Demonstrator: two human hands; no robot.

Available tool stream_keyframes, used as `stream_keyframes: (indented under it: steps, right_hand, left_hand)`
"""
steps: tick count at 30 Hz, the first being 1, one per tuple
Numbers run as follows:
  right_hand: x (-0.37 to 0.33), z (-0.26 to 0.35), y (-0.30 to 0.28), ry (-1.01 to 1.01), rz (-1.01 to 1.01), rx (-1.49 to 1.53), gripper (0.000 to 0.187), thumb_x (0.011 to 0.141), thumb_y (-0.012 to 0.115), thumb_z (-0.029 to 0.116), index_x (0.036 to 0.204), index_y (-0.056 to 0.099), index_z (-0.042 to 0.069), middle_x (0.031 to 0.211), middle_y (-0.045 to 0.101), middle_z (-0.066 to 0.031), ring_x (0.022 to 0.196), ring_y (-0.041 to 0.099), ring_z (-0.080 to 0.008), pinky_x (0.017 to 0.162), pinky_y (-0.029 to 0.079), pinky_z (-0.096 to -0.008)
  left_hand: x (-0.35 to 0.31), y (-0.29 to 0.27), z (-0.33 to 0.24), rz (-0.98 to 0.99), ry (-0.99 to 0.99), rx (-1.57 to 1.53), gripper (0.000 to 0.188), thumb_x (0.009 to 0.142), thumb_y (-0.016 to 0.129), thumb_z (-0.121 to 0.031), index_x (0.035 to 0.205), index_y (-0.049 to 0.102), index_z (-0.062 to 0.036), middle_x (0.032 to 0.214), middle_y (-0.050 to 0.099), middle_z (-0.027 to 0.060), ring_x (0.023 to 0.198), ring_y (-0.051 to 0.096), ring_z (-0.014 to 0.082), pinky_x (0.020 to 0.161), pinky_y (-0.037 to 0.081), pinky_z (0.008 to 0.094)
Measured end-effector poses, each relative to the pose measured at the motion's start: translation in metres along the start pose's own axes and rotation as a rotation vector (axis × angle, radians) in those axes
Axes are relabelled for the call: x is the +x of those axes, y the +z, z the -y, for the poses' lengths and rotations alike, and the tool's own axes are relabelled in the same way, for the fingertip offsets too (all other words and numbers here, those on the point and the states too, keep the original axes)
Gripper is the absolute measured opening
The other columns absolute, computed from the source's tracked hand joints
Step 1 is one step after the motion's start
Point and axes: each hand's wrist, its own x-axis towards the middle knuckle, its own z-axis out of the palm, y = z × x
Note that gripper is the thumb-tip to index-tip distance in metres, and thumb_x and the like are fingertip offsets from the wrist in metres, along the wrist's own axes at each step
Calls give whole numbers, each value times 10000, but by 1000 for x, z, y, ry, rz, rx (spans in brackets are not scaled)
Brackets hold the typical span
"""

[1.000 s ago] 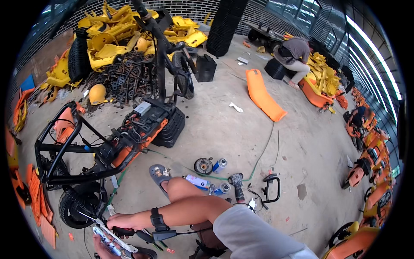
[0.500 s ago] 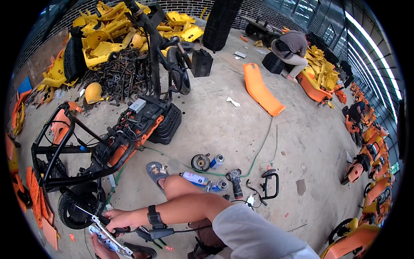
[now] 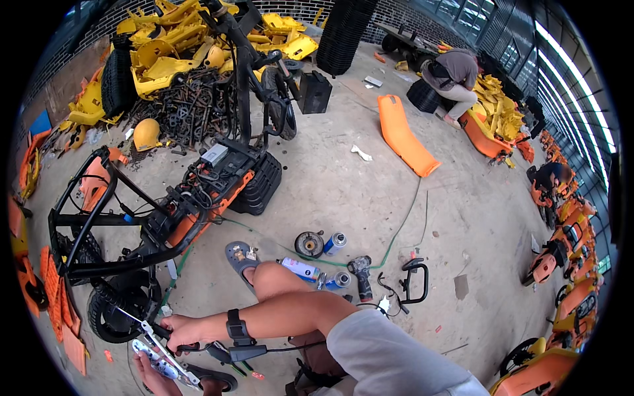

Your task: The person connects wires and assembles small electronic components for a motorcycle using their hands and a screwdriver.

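My right hand (image 3: 182, 331), at the end of a forearm with a black wrist strap (image 3: 239, 327), is closed round a black handle (image 3: 190, 347) beside the scooter's small wheel. A long silver metal bar (image 3: 170, 358) slants past its fingers. Below it, my left hand (image 3: 152, 376) grips a shiny patterned plate (image 3: 160, 365) in blue and white, lying against that bar. The fingertips of both hands are partly hidden. Just beyond stands a stripped scooter frame (image 3: 109, 265), with the black wheel (image 3: 119, 310) near my hands.
Several spray cans (image 3: 300, 269), a cordless drill (image 3: 360, 277) and a round metal part (image 3: 309, 244) lie by my shoe (image 3: 242, 261). An orange panel (image 3: 406, 138) rests farther out. Yellow panels (image 3: 172, 66) are piled behind the frame. A seated person (image 3: 452, 79) works at the back right.
The patterned plate has shifted slightly and tilted in my left hand. My right hand stays near the bar. The whole view has turned a little.
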Motion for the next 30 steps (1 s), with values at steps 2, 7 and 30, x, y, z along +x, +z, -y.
stream_keyframes:
  steps: [2,7,30]
  right_hand:
    - [-5,5,3,47,-11,4,416,655,643,-13,1044,497,16,714,587,-79,525,576,-150,405,443,-275]
    - [-7,2,3,49,6,-81,414,673,636,-25,1055,481,16,690,572,-81,534,578,-152,421,440,-288]
    - [-1,-13,4,78,6,-117,278,801,622,47,1045,503,-15,833,638,-86,694,613,-135,621,488,-258]
  left_hand:
    - [-1,-4,2,56,12,-20,345,952,509,-265,1228,491,-58,991,598,64,834,587,140,707,478,270]
    - [5,-7,13,-31,117,87,360,955,507,-276,1235,487,-51,963,608,61,799,586,120,670,475,252]
    - [-26,24,-24,-30,191,-21,229,967,490,-204,1120,427,-46,835,642,120,570,617,175,515,503,284]
